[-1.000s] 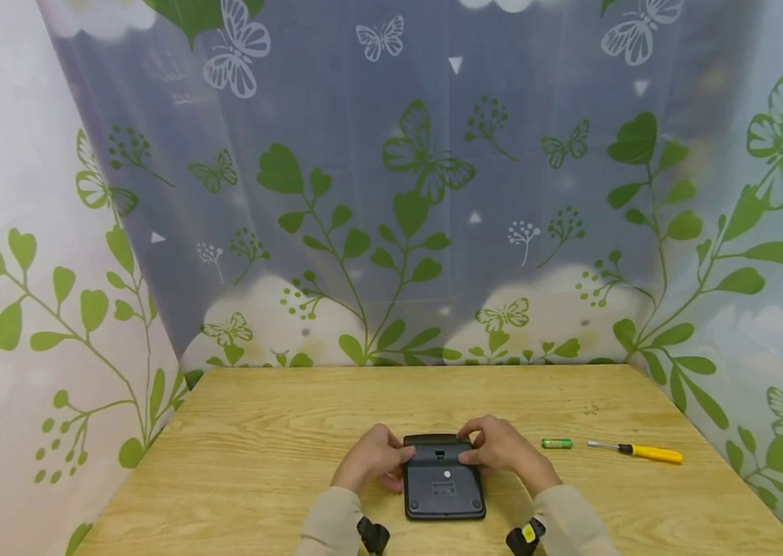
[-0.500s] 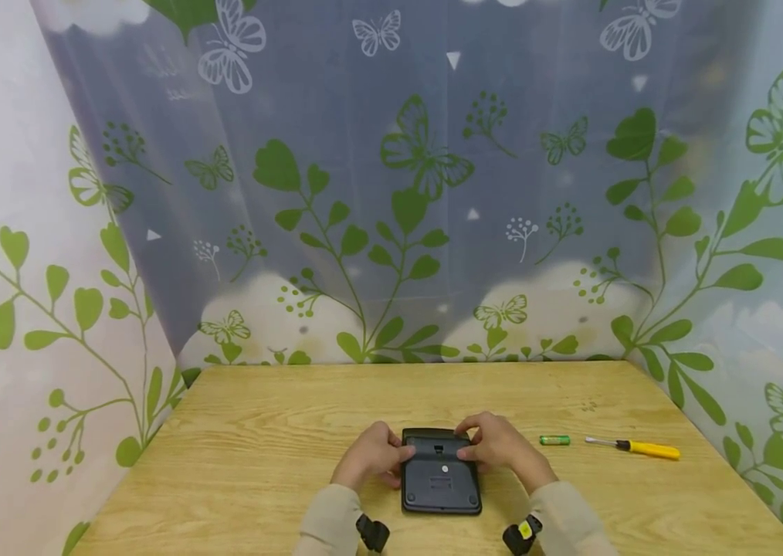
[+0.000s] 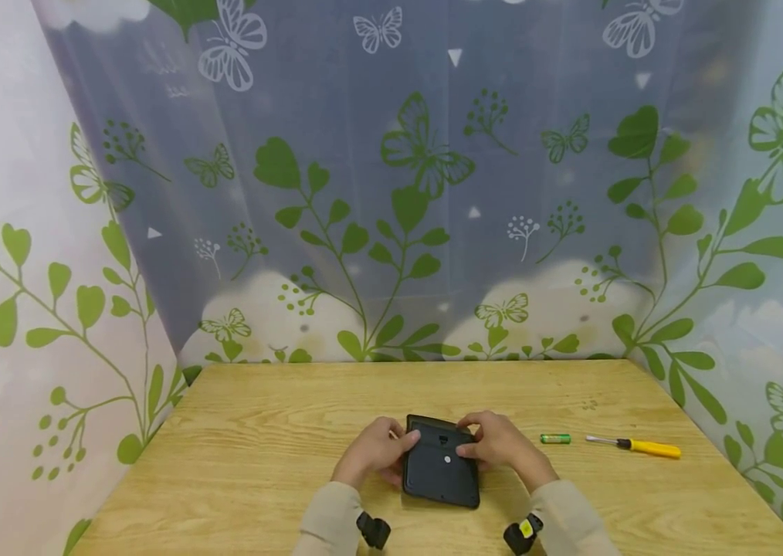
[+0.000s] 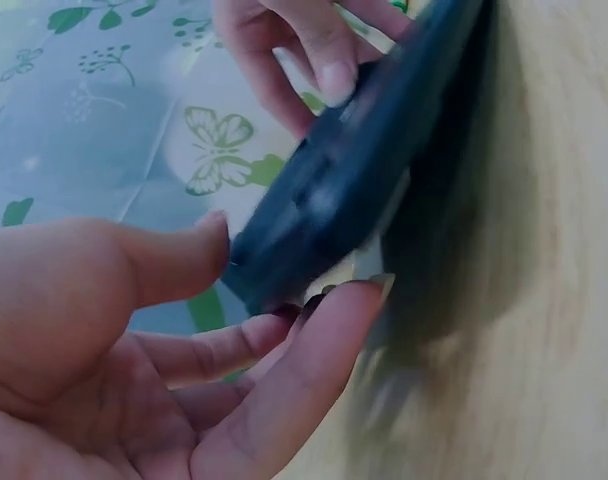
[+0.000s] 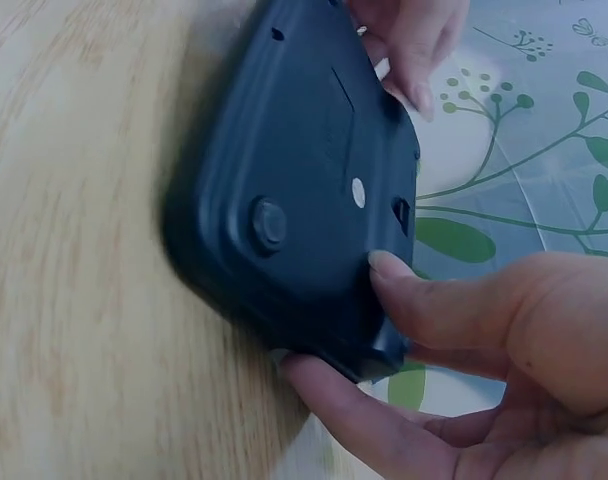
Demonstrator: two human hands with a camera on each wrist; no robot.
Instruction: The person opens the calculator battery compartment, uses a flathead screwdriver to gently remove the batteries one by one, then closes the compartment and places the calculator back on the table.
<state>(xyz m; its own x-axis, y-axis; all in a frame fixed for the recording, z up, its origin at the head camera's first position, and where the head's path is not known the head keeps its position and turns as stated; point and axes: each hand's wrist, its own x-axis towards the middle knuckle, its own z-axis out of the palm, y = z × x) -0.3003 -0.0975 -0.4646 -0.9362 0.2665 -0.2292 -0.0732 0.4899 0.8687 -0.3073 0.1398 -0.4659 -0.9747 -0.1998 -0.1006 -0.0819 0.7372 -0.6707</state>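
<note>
A black desk calculator [image 3: 438, 475] is tilted in both hands, its back facing up with a small white round sticker and a dark slot. My left hand [image 3: 381, 452] grips its left edge, thumb on the back and fingers beneath, as the left wrist view also shows. At the right edge my right hand [image 3: 499, 446] holds it, thumb pressed on the back near the slot. A round rubber foot [image 5: 269, 223] shows on the back in the right wrist view. The calculator's front side is hidden.
A green battery [image 3: 555, 439] lies on the wooden table [image 3: 280, 409] to the right of the hands. Beyond it is a screwdriver [image 3: 652, 449] with a yellow handle. A printed curtain [image 3: 336, 255] hangs behind the table.
The calculator, which lay level in the earlier frames, is now tilted and slightly turned, its left side raised. Both hands keep their hold; the battery and screwdriver stay in place.
</note>
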